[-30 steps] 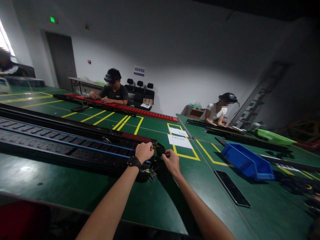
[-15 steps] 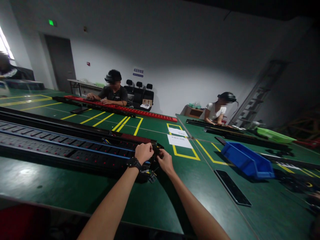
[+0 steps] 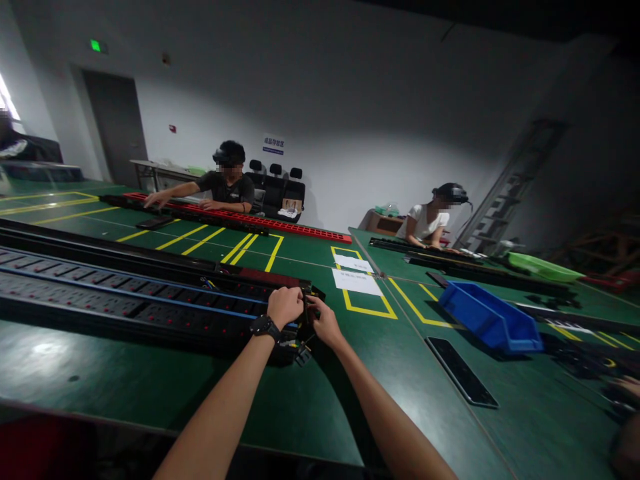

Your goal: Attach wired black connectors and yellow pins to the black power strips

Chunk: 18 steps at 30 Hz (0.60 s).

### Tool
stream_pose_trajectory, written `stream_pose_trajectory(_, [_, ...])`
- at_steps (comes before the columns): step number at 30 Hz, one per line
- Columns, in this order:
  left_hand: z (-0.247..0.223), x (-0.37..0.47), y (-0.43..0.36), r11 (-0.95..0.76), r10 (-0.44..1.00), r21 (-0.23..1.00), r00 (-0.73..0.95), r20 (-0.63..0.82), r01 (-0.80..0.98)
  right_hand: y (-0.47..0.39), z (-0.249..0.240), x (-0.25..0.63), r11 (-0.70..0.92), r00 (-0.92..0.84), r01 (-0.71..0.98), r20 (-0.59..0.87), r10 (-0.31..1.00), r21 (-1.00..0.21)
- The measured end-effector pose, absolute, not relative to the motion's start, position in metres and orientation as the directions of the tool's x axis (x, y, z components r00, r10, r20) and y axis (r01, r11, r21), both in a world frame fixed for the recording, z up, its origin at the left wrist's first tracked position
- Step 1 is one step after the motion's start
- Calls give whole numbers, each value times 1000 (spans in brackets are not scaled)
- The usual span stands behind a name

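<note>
A long black slotted assembly [image 3: 165, 313] with blue strips and small red spots lies across the table, its right end in front of me. At that end, my left hand [image 3: 286, 307], with a black watch on the wrist, is closed with its fingers curled over the edge. Beside it, my right hand [image 3: 326, 321] has thumb and forefinger brought together against the same end. Whatever small part the fingers grip is dark and hidden. Below them, loose wires and a dark connector [image 3: 303, 355] hang out of the assembly's end.
Right of my hands are a blue bin [image 3: 490, 317] and a phone [image 3: 461, 371]. White paper sheets [image 3: 357, 281] lie ahead on the green table [image 3: 400, 373]. Across it, a person [image 3: 230, 180] works at a red rail [image 3: 300, 229]; another person [image 3: 425, 220] sits further right.
My right hand's fingers have shifted slightly up and left at the assembly's end; my left hand stays there. The person across has stretched an arm out along the red rail.
</note>
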<state>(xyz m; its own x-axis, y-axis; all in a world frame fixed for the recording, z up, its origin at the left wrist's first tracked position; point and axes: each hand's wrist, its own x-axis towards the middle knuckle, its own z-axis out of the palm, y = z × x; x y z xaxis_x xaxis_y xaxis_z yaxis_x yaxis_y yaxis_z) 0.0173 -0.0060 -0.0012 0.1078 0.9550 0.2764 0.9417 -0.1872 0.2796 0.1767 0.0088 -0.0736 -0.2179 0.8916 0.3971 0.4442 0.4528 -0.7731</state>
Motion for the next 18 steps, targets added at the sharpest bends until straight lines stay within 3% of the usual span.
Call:
stream_pose_trajectory(6, [0, 17, -5, -191, 958, 280, 116, 263, 941, 13, -80, 180, 437, -282, 265, 365, 887, -859])
stream_pose_trajectory(18, [14, 13, -6, -174, 978, 330, 124, 168, 928, 9, -80, 179, 483, -305, 257, 404, 862, -837])
